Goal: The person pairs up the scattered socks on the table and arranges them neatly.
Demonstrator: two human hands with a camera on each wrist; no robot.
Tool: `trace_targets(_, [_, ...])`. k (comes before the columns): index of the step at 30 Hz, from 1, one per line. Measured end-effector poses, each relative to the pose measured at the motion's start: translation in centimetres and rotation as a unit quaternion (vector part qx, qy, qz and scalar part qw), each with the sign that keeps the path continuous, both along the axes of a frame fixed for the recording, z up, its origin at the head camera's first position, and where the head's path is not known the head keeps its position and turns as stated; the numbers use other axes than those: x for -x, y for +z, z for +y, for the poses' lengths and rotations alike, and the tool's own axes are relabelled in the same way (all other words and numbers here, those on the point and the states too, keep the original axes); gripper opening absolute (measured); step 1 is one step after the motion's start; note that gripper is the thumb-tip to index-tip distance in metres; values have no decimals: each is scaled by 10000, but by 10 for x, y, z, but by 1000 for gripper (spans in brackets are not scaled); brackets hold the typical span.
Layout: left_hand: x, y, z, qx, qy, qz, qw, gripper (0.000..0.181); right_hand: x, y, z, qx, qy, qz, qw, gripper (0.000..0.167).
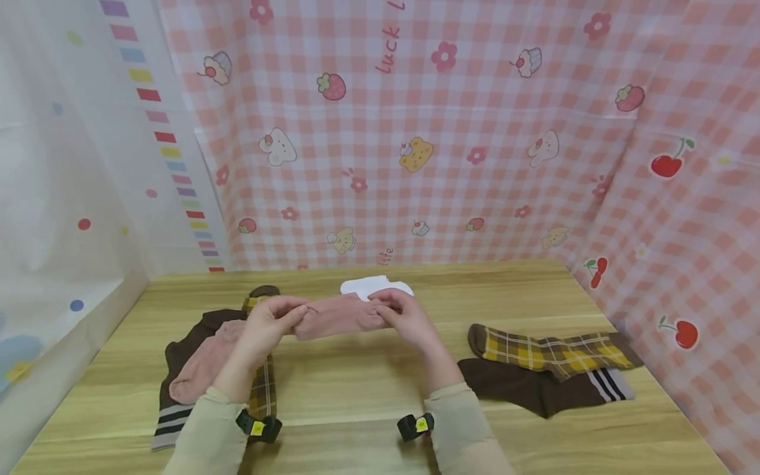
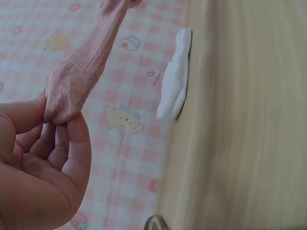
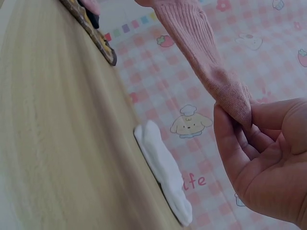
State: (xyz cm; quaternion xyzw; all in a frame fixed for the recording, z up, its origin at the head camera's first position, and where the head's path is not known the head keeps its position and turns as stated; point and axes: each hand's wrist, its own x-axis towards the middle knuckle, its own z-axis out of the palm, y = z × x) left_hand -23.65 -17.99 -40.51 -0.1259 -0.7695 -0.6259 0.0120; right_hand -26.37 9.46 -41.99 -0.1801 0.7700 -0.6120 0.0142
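Above the wood-grain table (image 1: 335, 402), left hand (image 1: 268, 324) and right hand (image 1: 407, 318) pinch opposite ends of a pink ribbed-knit sock (image 1: 335, 317), room beneath; a white fabric bundle (image 1: 367, 286) lies near the far edge.

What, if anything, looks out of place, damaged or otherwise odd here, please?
Nothing looks spilled, and the held pink sock shows no visible tear. One mild oddity is that lookalikes lie apart: the right plaid sock and right brown sock are across the table from the left plaid sock and left brown sock.
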Motion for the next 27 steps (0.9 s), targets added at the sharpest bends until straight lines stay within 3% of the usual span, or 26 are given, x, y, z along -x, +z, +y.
trace_targets(8, [8, -9, 15, 45, 274, -21, 9996, 25, 2, -7, 7, -148, -370, -137, 9991, 21])
trace_targets(17, [16, -15, 30, 143, 424, -168, 9989, 25, 6, -14, 19, -267, -493, -183, 9983, 21])
trace_targets(19, [18, -15, 33, 132, 459, -213, 9986, 25, 3, -7, 20, -291, -481, -233, 9981, 21])
trace_targets(24, [24, -19, 41, 94, 528, -271, 9982, 23, 6, -8, 25, -357, -570, -283, 9973, 22])
trace_targets(27, [30, -24, 46, 168, 652, -326, 9972, 22, 12, -17, 28, -451, -704, -236, 9962, 21])
